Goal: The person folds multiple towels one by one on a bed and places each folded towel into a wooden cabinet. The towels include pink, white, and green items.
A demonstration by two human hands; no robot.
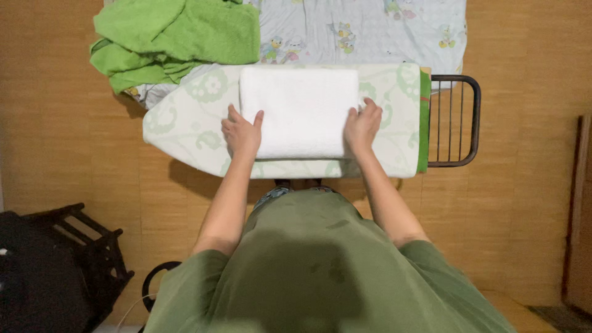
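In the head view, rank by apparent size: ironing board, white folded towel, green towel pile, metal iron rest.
1. ironing board
2. white folded towel
3. green towel pile, close to the white one, so unsure
4. metal iron rest

Beyond the ironing board (185, 117), green towels (166, 40) lie on a cartoon-print sheet (370, 31); a dark stool (74, 259) stands below-left.

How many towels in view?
2: a folded white towel on the ironing board between both hands, and a crumpled green towel beyond the board's left end. The green heap may hide more.
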